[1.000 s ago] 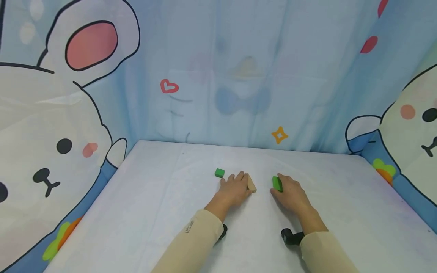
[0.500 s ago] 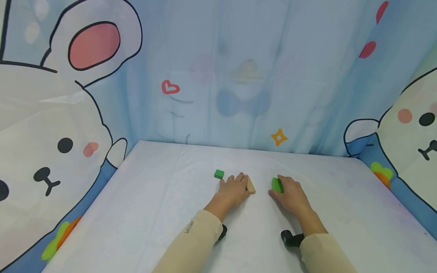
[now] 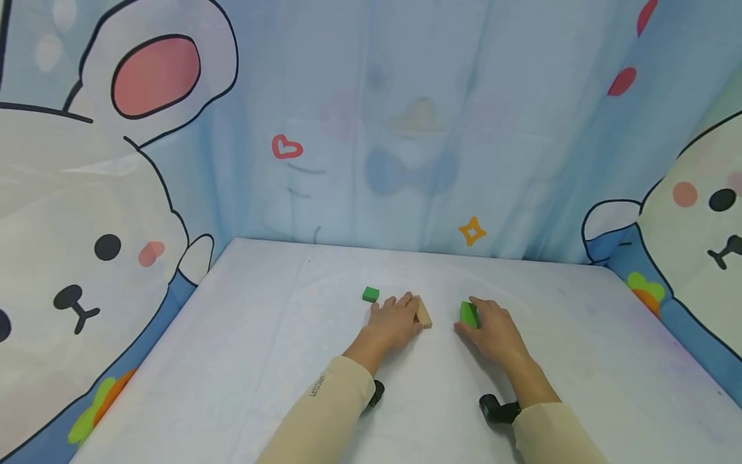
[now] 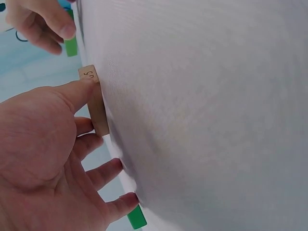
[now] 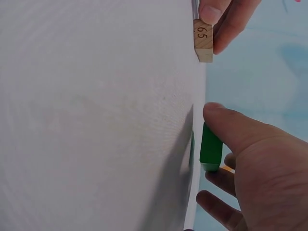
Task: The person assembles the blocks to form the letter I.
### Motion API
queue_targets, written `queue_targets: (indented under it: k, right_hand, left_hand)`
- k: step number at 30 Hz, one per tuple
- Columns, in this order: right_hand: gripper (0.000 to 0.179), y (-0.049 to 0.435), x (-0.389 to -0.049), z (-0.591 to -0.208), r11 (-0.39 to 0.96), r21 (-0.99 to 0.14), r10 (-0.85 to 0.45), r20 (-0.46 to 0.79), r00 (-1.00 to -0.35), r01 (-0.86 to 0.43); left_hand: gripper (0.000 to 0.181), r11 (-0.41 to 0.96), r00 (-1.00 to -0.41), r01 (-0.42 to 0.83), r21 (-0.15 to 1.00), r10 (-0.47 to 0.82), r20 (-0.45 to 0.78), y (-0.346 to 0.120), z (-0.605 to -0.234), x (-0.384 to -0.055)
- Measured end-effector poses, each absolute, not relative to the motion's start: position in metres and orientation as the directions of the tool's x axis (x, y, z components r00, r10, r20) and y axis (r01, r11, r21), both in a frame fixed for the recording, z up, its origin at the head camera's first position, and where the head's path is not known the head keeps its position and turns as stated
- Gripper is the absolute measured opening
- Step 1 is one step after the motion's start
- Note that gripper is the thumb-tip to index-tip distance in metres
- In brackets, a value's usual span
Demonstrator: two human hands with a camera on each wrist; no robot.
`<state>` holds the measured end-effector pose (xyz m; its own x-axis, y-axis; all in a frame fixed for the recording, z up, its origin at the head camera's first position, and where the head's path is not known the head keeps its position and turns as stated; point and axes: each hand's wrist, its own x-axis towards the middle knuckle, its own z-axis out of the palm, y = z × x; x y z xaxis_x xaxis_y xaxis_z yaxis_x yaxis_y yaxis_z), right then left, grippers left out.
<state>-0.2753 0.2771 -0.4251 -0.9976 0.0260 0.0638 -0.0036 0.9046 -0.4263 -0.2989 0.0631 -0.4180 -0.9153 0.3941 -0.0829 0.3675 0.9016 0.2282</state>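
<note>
Thumb and fingers of my left hand (image 3: 395, 322) grip a plain wooden block (image 3: 424, 312) on the white table. In the left wrist view the thumb presses the end of this wooden block (image 4: 97, 108), which bears printed digits, while the other fingers spread along the cloth. To the right, my right hand (image 3: 495, 328) holds a light green block (image 3: 469, 314) between thumb and fingers. The right wrist view shows that green block (image 5: 211, 147) close over the table, its face dark in shadow. A small green block (image 3: 371, 294) lies just beyond my left fingertips.
A white cloth covers the table (image 3: 278, 361). Behind it hangs a blue curtain (image 3: 336, 77) with cartoon animals. A black wrist-worn device (image 3: 495, 409) sticks out by the right sleeve (image 3: 556, 432); the left sleeve (image 3: 324, 412) lies over the near side.
Hardly anything differs. The head view shifts slightly, and both hands stay at nearly the same places with their blocks.
</note>
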Motion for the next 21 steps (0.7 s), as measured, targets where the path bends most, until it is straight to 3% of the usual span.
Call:
queue_targets:
  k: [21]
  right_hand:
    - [0.077, 0.273, -0.26, -0.427, 0.887, -0.46, 0.032, 0.12, -0.992, -0.027]
  left_hand:
    - [0.06, 0.899, -0.912, 0.38, 0.215, 0.403, -0.073, 0.063, -0.419, -0.299]
